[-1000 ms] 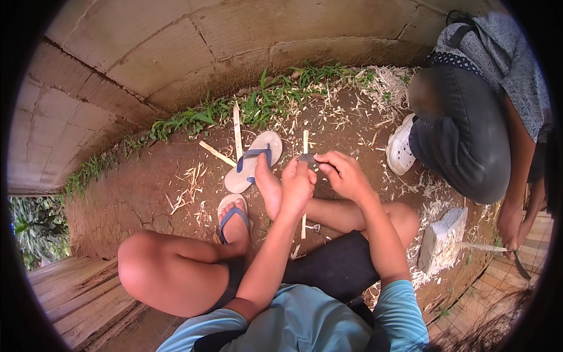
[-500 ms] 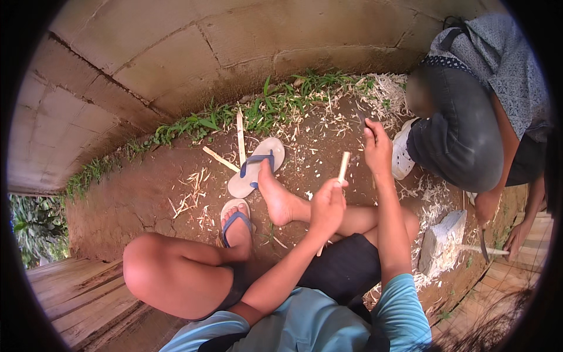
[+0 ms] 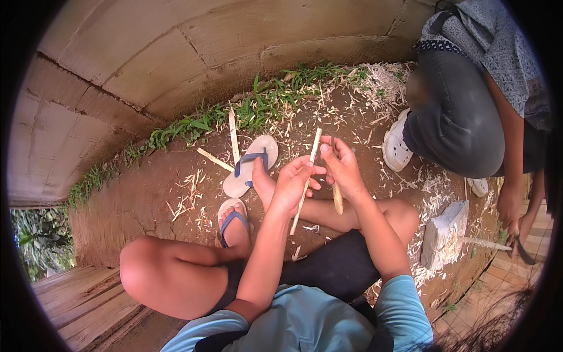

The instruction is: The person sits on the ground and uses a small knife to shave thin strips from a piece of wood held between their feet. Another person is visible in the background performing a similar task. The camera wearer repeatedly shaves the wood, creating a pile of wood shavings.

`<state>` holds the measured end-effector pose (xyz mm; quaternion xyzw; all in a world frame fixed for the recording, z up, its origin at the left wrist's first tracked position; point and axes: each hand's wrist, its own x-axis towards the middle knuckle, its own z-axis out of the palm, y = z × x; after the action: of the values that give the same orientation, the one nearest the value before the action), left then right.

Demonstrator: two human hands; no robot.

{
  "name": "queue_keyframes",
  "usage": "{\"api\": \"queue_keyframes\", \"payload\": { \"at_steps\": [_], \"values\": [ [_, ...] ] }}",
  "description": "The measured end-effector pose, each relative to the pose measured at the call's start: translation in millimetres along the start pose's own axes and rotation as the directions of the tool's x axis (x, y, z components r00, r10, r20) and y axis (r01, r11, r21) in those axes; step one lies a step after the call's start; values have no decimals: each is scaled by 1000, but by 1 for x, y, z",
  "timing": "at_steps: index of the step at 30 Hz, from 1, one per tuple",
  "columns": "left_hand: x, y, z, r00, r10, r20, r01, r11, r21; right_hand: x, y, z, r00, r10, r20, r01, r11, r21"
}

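My left hand (image 3: 293, 183) is closed round a thin, pale wooden stick (image 3: 299, 212), which slants from beside my fingers down over my shin. Close to its right, my right hand (image 3: 345, 171) grips a knife (image 3: 338, 202); the yellowish wooden handle shows below the palm, and a narrow dark blade rises by the fingertips. The fingers of both hands almost meet between the two tools. Whether the blade touches the stick I cannot tell.
Two pale wood strips (image 3: 234, 136) lie beyond my sandal (image 3: 252, 167). Shavings (image 3: 190, 196) litter the soil. At right crouches a co-worker (image 3: 457, 111), holding a curved blade and a stick near a grey block (image 3: 446, 234). A block wall (image 3: 234, 35) runs behind the grass.
My right hand has come down and left with the knife, beside my left hand. My left hand has shifted left and up, and more of the stick shows. The co-worker's blade has moved down and right.
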<state>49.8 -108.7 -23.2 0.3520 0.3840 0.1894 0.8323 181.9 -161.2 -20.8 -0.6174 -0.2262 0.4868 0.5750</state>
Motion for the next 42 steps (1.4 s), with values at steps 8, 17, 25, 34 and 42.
{"api": "queue_keyframes", "payload": {
  "at_steps": [8, 17, 25, 34, 42],
  "values": [
    [-3, -3, 10, 994, -94, 63, 79, 973, 217, 7, -8, -23, 1000, -5, -18, 7, 997, 71],
    [8, -4, -20, 985, 87, -151, -66, 987, 144, 6, 16, -11, 932, -362, 3, 274, 700, -659],
    [4, 2, -27, 972, 134, -195, -114, 988, 108, -7, 16, 6, 857, -382, 346, 511, 538, -671],
    [-4, 2, -15, 968, 161, -191, -131, 978, 160, -5, 9, -1, 834, -426, 352, 531, 444, -721],
    [-6, -12, -10, 963, 247, -108, -218, 949, 227, 17, 20, -8, 804, -588, 83, 419, 462, -782]
  ]
}}
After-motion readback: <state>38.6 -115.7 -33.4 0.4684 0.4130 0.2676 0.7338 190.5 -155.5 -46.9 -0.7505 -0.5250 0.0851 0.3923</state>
